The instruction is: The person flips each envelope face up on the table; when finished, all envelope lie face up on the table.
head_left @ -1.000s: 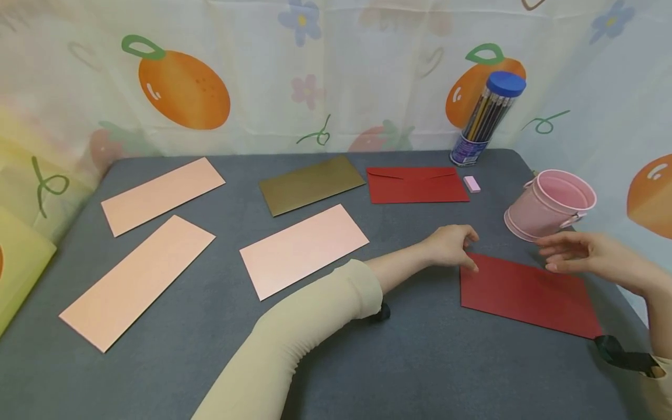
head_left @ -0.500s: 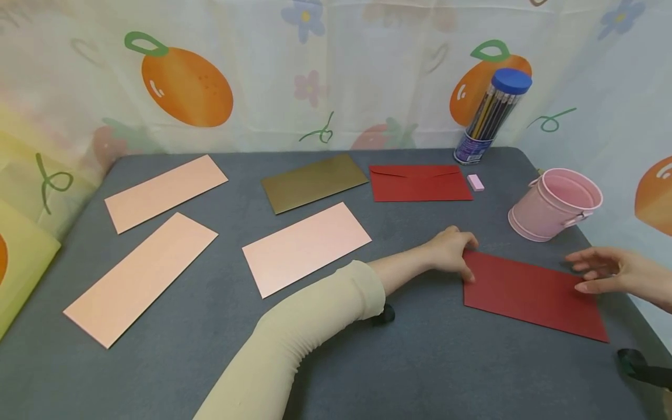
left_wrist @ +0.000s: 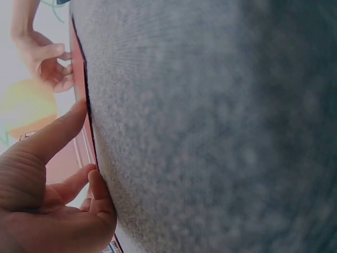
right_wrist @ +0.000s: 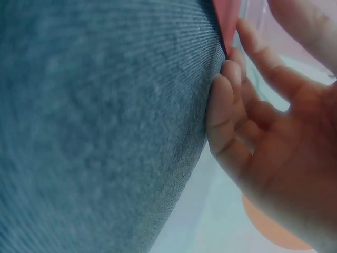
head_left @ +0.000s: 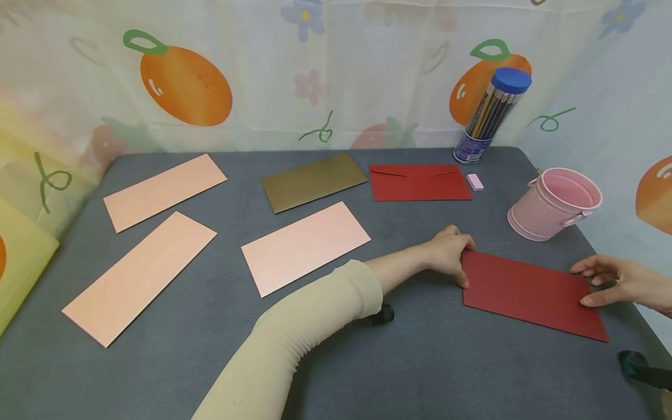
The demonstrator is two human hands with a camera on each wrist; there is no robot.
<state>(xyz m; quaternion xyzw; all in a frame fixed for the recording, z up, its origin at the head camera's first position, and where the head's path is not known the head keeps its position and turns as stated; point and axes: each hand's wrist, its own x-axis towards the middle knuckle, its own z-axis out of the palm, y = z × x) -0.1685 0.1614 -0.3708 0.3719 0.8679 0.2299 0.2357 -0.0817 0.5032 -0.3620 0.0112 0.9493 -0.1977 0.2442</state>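
A plain red envelope (head_left: 530,294) lies flat at the right of the dark table. At its left end is my left hand (head_left: 448,255), thumb and fingertips touching the short edge at separate spots, as the left wrist view also shows. My right hand (head_left: 622,283) is at the opposite end, its thumb over the red surface and its fingers loosely bent. In the right wrist view, the fingertips (right_wrist: 220,97) are right beside a corner of the red envelope (right_wrist: 227,23). Farther back lies another red envelope (head_left: 422,182), its flap side up.
A pink pail (head_left: 548,213) stands behind the right hand, near a pink eraser (head_left: 475,182) and a tub of pencils (head_left: 485,119). To the left lie a gold envelope (head_left: 315,182), a pale pink one (head_left: 306,249) and two peach ones (head_left: 165,192). A patterned cloth (head_left: 252,76) hangs behind.
My right hand has moved right and down to the envelope's right end. My left hand has lowered slightly, bringing its thumb to the left edge. The envelope lies almost where it was.
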